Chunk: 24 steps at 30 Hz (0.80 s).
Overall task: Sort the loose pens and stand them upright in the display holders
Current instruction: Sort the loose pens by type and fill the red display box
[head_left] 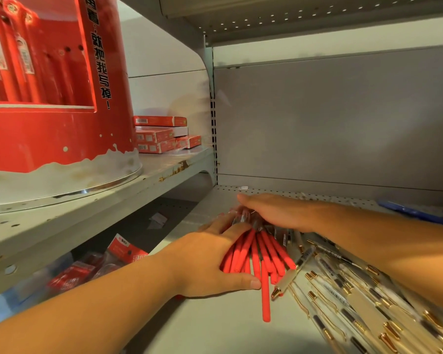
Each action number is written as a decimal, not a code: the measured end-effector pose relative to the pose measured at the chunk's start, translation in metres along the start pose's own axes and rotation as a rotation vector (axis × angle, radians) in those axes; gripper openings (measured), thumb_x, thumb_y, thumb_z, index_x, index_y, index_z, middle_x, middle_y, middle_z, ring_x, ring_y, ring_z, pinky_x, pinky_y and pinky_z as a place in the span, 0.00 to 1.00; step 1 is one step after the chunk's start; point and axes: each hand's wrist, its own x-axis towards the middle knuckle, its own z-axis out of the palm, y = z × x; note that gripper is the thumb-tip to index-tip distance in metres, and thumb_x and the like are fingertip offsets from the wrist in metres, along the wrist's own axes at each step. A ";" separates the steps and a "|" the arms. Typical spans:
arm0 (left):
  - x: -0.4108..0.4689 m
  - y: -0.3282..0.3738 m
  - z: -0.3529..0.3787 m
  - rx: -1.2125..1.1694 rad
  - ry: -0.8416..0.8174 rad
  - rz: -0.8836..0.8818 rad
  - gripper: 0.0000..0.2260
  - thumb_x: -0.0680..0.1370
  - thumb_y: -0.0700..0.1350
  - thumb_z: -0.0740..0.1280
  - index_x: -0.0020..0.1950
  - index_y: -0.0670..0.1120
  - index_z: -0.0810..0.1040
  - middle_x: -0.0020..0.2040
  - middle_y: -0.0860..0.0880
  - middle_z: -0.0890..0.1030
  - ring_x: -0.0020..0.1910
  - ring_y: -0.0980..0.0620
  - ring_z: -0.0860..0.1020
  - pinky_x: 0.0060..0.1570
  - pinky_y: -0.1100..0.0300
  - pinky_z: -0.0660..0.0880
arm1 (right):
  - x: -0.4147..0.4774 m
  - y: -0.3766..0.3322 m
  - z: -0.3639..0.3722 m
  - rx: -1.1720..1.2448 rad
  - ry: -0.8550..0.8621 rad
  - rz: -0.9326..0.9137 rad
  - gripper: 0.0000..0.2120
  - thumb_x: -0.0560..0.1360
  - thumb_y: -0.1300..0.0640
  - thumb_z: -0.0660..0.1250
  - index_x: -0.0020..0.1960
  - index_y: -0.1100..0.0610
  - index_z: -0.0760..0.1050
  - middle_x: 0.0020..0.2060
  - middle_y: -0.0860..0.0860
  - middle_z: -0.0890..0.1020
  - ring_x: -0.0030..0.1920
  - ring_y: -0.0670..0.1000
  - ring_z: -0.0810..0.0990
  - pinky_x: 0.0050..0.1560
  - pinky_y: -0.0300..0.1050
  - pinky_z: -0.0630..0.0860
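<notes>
Lower shelf (pixel 215 328), grey metal, perforated along its back edge: red pens (pixel 256 254) bundled near the middle; clear gold-trimmed pens (pixel 343 297) heaped toward the right front; blue pen (pixel 414 212) at back right. Upper shelf (pixel 113 198), left, rust-spotted: red display holder (pixel 49 139); red boxes (pixel 161 135) stacked at its back right corner.

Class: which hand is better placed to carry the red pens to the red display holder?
Left. The left hand grips the red pens, and the red display holder stands on its side; the right hand covers their far ends.
</notes>
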 end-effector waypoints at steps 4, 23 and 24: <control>-0.003 0.005 -0.007 -0.021 -0.055 0.006 0.37 0.70 0.77 0.58 0.71 0.76 0.40 0.77 0.62 0.51 0.69 0.45 0.70 0.67 0.47 0.71 | -0.009 0.006 -0.010 -0.006 -0.004 -0.031 0.19 0.84 0.49 0.55 0.74 0.49 0.66 0.74 0.49 0.67 0.66 0.41 0.68 0.63 0.37 0.62; -0.010 0.017 -0.007 -0.095 -0.140 0.040 0.51 0.60 0.77 0.68 0.73 0.74 0.40 0.80 0.61 0.42 0.79 0.48 0.38 0.76 0.37 0.44 | -0.049 0.031 -0.009 -0.360 -0.063 -0.070 0.38 0.72 0.34 0.68 0.77 0.39 0.55 0.74 0.43 0.67 0.70 0.47 0.68 0.68 0.46 0.67; -0.010 0.017 -0.007 -0.080 -0.133 0.042 0.49 0.61 0.77 0.67 0.72 0.75 0.39 0.80 0.61 0.42 0.79 0.48 0.38 0.75 0.37 0.44 | -0.049 0.032 -0.007 -0.364 -0.058 -0.072 0.39 0.72 0.34 0.67 0.77 0.40 0.54 0.73 0.44 0.68 0.70 0.47 0.69 0.67 0.45 0.68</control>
